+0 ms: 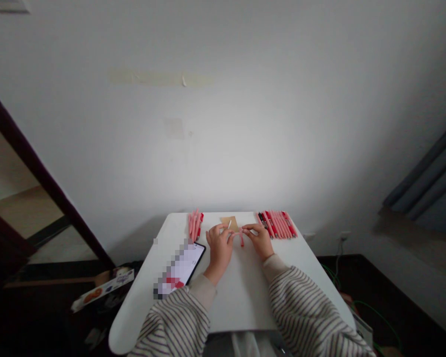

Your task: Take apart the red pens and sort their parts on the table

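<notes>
My left hand (220, 245) and my right hand (259, 239) meet over the far middle of the table, fingertips pinched close together. Between the fingertips is a small pink pen part (241, 238), its reddish end pointing down toward me. The right thumb and index finger close on its upper end. My left fingers are bent in a pinch, and what they grip is too small to make out. A short white stick (229, 224) shows by the left index finger, in front of a tan paper square (228, 219). I cannot tell whether it is held or lying there.
On the white table (241, 307), pink and red pens (195, 225) lie at the back left. A longer row of pens (278, 224) lies at the back right. A phone (182, 267) with its screen lit rests left of my forearm. Behind stands a wall (245, 124).
</notes>
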Available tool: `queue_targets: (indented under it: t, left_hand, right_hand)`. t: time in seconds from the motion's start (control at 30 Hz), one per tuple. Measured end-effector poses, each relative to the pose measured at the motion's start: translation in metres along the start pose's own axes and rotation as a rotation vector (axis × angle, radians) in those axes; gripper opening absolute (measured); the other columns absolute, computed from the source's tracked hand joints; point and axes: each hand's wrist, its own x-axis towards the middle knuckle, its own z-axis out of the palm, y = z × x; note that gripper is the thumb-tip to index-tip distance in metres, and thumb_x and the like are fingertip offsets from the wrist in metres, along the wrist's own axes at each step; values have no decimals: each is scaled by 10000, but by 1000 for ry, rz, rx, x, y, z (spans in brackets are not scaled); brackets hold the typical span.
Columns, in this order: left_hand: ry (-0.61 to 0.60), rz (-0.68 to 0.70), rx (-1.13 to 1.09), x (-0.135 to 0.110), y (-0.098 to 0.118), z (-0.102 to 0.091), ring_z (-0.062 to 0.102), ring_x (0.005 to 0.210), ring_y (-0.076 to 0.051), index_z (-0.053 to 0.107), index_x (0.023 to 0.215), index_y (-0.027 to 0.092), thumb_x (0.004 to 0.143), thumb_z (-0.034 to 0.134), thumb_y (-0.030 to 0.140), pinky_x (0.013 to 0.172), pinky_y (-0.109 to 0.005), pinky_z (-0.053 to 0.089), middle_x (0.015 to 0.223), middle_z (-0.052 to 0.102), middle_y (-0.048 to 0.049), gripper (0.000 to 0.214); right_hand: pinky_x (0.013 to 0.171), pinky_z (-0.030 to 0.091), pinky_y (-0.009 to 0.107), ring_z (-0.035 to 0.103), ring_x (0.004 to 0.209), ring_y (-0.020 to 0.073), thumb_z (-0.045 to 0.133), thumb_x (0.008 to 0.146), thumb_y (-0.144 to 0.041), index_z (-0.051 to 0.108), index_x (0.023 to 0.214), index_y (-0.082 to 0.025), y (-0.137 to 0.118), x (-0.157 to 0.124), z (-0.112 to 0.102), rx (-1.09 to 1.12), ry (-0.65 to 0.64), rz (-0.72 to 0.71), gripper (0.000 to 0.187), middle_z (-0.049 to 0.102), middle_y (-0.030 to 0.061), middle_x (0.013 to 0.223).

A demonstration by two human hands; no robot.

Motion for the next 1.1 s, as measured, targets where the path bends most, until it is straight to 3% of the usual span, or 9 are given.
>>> queue_targets:
  t: [0.5, 0.73, 1.1]
  left_hand:
    - [36, -52, -102, 5, 1, -1, 534, 999, -198, 694, 835, 226, 808, 607, 258, 917, -390, 405, 992, 624, -50, 97]
    - [26, -18, -68, 3, 0, 2, 533, 1023, -198, 698, 840, 241, 801, 630, 326, 934, -392, 399, 1011, 624, -42, 115]
    - [9, -29, -66, 3, 0, 2, 524, 1040, -207, 700, 833, 250, 799, 632, 321, 942, -406, 390, 1023, 625, -43, 104]
  right_hand:
    - [890, 444, 416, 631, 895, 226, 631, 795, -410, 734, 813, -230, -5, 0, -2, -39, -91, -67, 208, 730, 57, 849]
    - [885, 430, 403, 625, 866, 211, 635, 817, -393, 730, 803, -232, -6, -1, 1, -79, -118, -171, 188, 728, 55, 831]
    - [901, 376, 409, 602, 875, 216, 590, 850, -406, 700, 748, -225, -7, -1, 0, -213, -96, -167, 235, 703, 54, 840]
